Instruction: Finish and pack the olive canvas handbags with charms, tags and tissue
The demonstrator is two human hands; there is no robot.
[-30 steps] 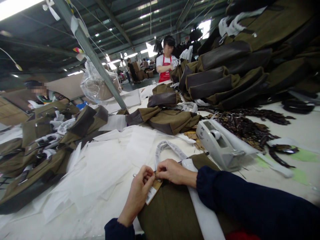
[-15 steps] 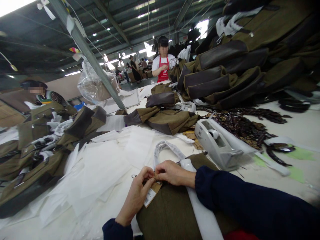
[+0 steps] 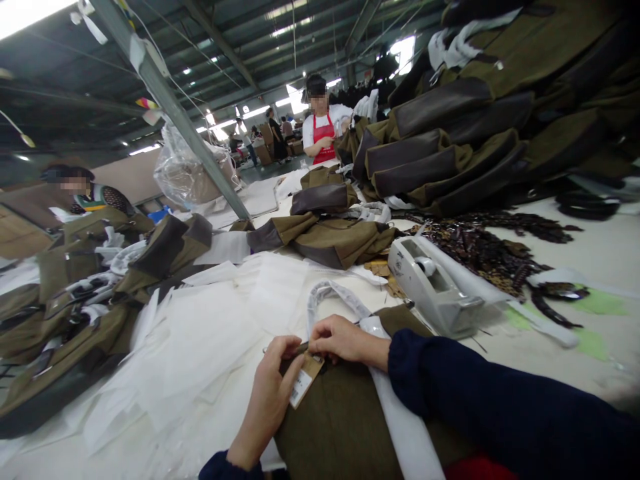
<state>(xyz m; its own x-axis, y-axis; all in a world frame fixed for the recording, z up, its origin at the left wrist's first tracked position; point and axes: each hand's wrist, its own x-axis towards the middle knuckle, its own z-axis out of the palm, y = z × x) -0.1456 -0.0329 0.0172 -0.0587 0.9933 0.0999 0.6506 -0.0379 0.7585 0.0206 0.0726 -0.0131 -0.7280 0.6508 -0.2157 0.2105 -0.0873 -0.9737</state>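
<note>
An olive-green cloth bag (image 3: 340,420) lies in front of me, its looped handle (image 3: 323,293) wrapped in white film. A brown hang tag (image 3: 311,373) with a white barcode label hangs at the bag's top edge. My right hand (image 3: 340,340) is closed in a pinch at the tag's upper end; whatever thin string may be between the fingertips is too small to see. My left hand (image 3: 273,383) curls around the bag's top edge beside the tag, thumb in front and fingers behind. A white wrapped strap (image 3: 400,420) runs down the bag under my right wrist.
Thin white sheets (image 3: 200,333) spread over the table to the left. A grey tape dispenser (image 3: 435,287) stands at right, near a heap of dark brown strips (image 3: 490,253). Olive bags pile up on both sides (image 3: 435,160). Across the table stands a person in a red apron (image 3: 324,137).
My left thumb and fingertips have moved a little apart, from a pinch by the tag to around the bag's edge. The right hand stays pinched at the tag.
</note>
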